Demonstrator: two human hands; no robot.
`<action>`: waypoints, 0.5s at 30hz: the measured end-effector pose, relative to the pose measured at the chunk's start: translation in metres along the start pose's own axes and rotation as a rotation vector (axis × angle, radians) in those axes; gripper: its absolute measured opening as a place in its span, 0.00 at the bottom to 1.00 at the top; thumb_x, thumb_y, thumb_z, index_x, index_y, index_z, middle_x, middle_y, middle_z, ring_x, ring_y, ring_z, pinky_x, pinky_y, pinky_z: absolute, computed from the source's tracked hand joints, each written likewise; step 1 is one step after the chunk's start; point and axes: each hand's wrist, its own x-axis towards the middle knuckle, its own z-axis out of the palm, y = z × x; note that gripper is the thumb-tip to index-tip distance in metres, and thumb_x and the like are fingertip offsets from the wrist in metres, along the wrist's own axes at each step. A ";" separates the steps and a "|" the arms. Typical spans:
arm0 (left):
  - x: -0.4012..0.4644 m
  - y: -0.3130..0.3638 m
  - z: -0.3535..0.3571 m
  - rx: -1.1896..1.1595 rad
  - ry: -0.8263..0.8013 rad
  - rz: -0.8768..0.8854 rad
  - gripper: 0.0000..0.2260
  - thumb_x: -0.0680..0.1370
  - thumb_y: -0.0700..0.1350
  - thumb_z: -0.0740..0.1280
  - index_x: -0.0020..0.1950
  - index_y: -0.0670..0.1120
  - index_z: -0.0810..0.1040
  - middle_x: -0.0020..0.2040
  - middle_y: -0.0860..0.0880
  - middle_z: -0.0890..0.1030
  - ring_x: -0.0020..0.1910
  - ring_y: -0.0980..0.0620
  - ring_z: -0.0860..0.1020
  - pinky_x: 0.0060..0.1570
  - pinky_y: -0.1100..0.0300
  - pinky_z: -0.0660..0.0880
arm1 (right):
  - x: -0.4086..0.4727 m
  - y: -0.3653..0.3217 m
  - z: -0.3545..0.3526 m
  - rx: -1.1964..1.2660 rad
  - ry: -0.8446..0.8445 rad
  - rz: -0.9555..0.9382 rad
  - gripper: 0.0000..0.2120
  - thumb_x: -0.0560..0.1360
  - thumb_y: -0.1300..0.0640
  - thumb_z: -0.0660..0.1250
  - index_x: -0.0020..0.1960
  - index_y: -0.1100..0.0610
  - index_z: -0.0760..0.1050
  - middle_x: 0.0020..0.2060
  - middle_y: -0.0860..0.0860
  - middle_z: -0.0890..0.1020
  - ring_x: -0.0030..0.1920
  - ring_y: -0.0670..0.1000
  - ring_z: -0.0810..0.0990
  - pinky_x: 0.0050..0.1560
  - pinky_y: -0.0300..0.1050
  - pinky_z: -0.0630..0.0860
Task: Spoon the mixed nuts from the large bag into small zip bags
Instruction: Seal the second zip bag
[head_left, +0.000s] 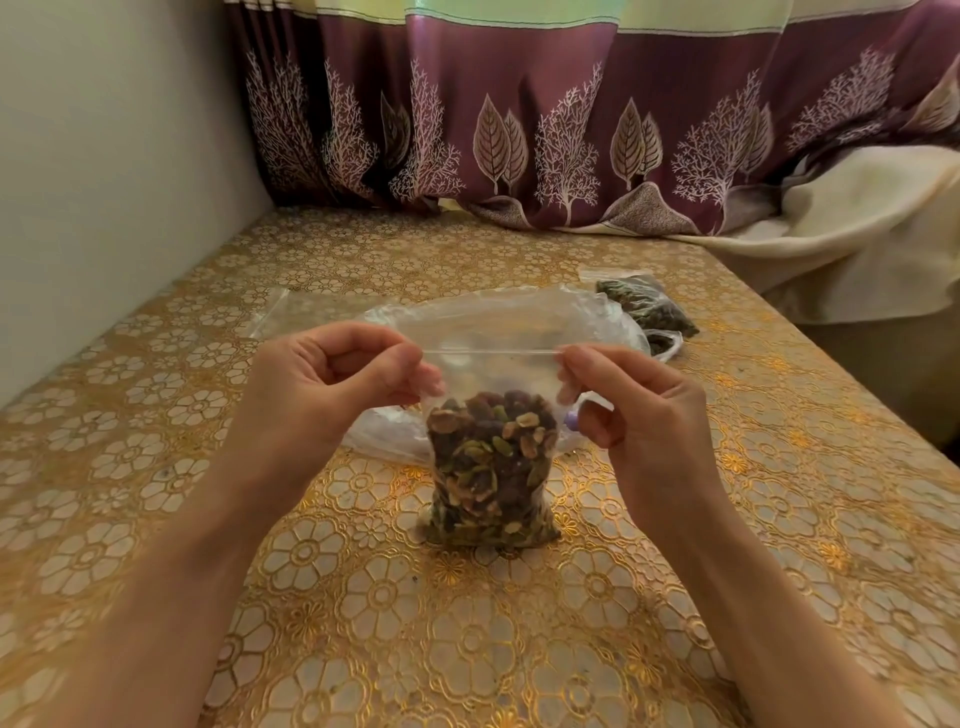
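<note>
A small zip bag (491, 467) holding mixed nuts stands upright on the table in front of me, its bottom resting on the cloth. My left hand (332, 387) pinches the left end of its zip strip, and my right hand (631, 408) pinches the right end, with the strip stretched straight between them. Behind it lies the large clear bag (498, 317), crumpled and mostly see-through. A small purple object (571, 419), perhaps the spoon, peeks out behind my right hand. Another small bag with nuts (647, 306) lies at the back right.
The table carries a gold floral cloth (363, 597). An empty clear zip bag (291, 312) lies flat at the back left. A wall (104, 182) runs along the left, a maroon curtain (519, 130) hangs behind, and a cream blanket (857, 234) sits at the right.
</note>
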 end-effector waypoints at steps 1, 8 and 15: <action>0.000 0.000 0.000 0.001 -0.002 0.004 0.06 0.67 0.48 0.71 0.40 0.47 0.83 0.37 0.45 0.84 0.39 0.47 0.84 0.40 0.62 0.79 | 0.000 -0.001 0.000 -0.006 -0.004 -0.003 0.08 0.61 0.51 0.72 0.34 0.55 0.84 0.27 0.51 0.78 0.25 0.47 0.65 0.27 0.37 0.63; 0.000 -0.004 0.008 0.092 0.018 0.002 0.07 0.69 0.48 0.67 0.42 0.45 0.79 0.37 0.47 0.84 0.38 0.51 0.82 0.44 0.61 0.79 | 0.001 -0.003 -0.003 -0.143 -0.076 -0.091 0.08 0.66 0.53 0.68 0.39 0.58 0.79 0.27 0.48 0.78 0.23 0.42 0.70 0.27 0.41 0.67; -0.003 -0.002 0.013 0.141 -0.001 0.051 0.08 0.70 0.46 0.67 0.44 0.43 0.80 0.37 0.50 0.83 0.36 0.58 0.81 0.39 0.71 0.75 | 0.005 0.002 -0.007 -0.197 -0.122 -0.122 0.02 0.69 0.57 0.69 0.39 0.54 0.78 0.28 0.45 0.76 0.26 0.41 0.72 0.26 0.33 0.68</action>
